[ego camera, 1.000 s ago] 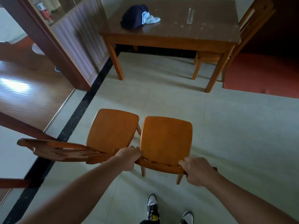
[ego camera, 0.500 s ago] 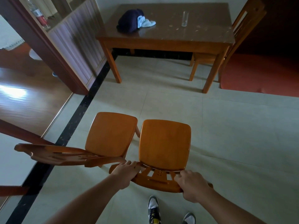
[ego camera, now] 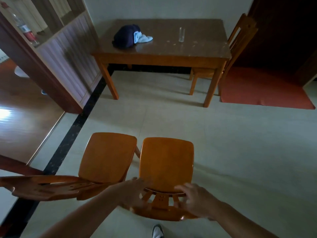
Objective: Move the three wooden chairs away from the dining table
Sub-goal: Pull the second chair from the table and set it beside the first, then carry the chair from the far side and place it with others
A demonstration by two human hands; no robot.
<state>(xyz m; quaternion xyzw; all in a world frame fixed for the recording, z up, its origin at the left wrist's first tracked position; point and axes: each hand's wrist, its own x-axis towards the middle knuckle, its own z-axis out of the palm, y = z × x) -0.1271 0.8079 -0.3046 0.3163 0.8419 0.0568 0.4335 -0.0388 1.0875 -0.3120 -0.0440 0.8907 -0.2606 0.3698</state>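
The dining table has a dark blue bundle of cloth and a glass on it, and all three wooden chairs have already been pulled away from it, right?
Not quite. The head view shows two chairs pulled away, but a third chair is at the dining table's right end. The dark blue bundle and glass are there.

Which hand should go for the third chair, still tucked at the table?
Right. That chair stands at the table's right end, on the right hand's side; the left hand would have to cross over.

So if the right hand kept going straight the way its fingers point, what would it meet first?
Probably the seat of the near chair: the right hand is open over that chair's backrest, fingers aimed forward-left. Motion blur leaves contact and depth unclear.
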